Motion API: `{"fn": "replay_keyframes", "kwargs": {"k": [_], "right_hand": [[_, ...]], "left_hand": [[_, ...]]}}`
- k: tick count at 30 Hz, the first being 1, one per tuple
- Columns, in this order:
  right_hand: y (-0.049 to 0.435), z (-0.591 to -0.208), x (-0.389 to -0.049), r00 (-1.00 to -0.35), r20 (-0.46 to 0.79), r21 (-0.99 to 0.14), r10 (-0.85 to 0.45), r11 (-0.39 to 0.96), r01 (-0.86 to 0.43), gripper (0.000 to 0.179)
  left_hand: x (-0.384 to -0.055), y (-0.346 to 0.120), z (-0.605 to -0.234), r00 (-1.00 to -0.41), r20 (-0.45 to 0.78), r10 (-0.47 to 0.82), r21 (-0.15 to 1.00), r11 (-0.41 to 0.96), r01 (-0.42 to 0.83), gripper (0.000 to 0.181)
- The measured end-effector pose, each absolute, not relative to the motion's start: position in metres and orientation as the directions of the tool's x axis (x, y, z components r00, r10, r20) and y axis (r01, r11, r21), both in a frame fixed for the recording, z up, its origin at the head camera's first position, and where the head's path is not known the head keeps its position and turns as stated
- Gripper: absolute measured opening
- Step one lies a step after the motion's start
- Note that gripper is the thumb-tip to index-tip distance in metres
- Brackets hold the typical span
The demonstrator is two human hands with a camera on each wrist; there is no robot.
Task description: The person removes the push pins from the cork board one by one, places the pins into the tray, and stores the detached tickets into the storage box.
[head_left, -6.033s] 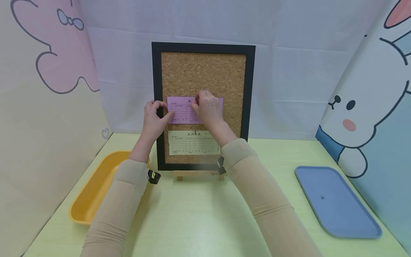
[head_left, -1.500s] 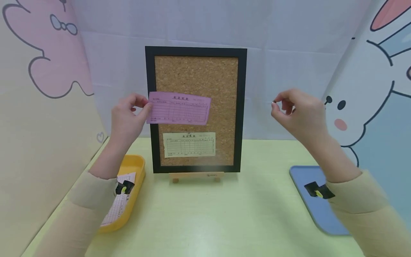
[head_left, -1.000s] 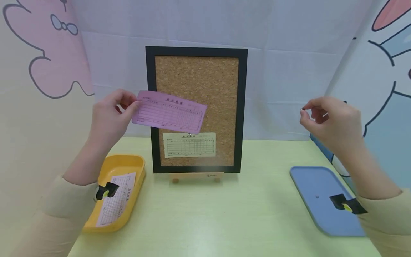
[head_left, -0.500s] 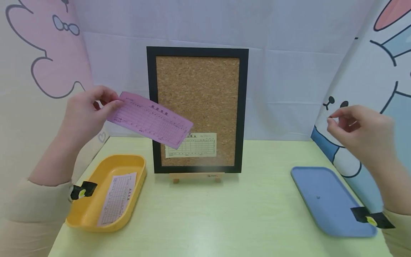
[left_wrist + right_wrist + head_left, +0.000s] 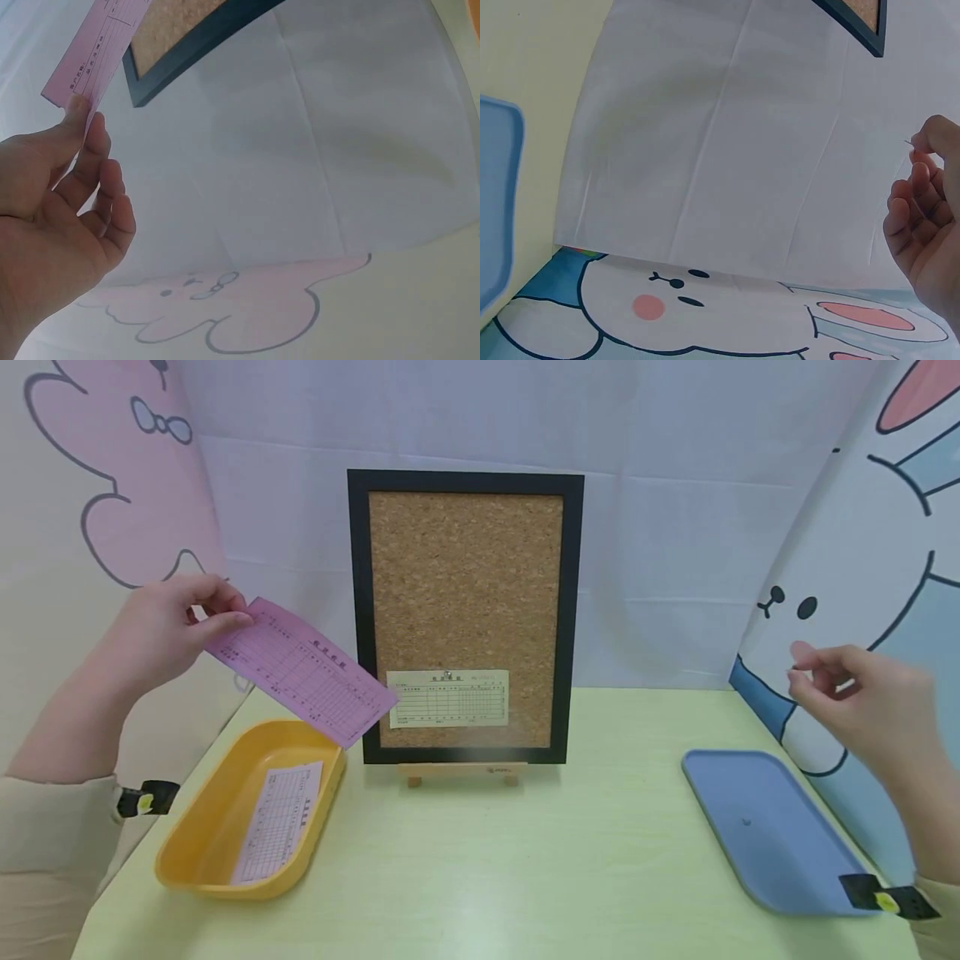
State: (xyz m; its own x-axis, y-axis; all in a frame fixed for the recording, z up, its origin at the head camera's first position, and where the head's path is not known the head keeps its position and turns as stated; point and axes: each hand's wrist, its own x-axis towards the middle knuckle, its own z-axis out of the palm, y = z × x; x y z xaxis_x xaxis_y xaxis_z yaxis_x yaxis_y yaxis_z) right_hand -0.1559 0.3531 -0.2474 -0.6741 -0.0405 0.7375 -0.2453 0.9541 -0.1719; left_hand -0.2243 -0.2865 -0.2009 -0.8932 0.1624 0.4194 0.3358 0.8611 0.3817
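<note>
My left hand (image 5: 168,631) pinches a purple receipt slip (image 5: 307,672) by its upper left corner, between thumb and fingers. The slip tilts down to the right, its low end beside the board's frame and over the yellow tray's far edge. In the left wrist view the slip (image 5: 97,49) rises from the fingertips. My right hand (image 5: 870,697) is raised above the blue tray and pinches a pushpin; its thin needle (image 5: 908,142) pokes out past the fingertips in the right wrist view. A pale yellow receipt slip (image 5: 450,700) hangs on the cork board (image 5: 465,585), fixed by a pin (image 5: 447,675).
The black-framed board stands on a small wooden easel (image 5: 461,770) at the back of the table (image 5: 510,860). A yellow tray (image 5: 195,827) with a pinkish-white slip (image 5: 277,818) is at left. On the blue tray (image 5: 787,860) at right lies a small pin (image 5: 746,822).
The purple slip has come off the board. My left hand has carried it left and tilted it downward. My right hand has moved right, away from the board, with the pushpin.
</note>
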Motion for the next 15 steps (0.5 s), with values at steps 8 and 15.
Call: {"fn": "replay_keyframes", "kwargs": {"k": [8,15], "right_hand": [[0.373,-0.271,-0.159,-0.740,0.672,-0.246,0.027,0.951,-0.188,0.013],[0.384,-0.289,-0.160,-0.781,0.619,-0.296,0.083,0.946,-0.134,0.013]], "left_hand": [[-0.236,-0.308,-0.211,-0.914,0.337,0.226,0.320,0.885,0.337,0.011],[-0.245,-0.322,-0.222,-0.929,0.247,0.277,0.281,0.896,0.342,0.006]]}}
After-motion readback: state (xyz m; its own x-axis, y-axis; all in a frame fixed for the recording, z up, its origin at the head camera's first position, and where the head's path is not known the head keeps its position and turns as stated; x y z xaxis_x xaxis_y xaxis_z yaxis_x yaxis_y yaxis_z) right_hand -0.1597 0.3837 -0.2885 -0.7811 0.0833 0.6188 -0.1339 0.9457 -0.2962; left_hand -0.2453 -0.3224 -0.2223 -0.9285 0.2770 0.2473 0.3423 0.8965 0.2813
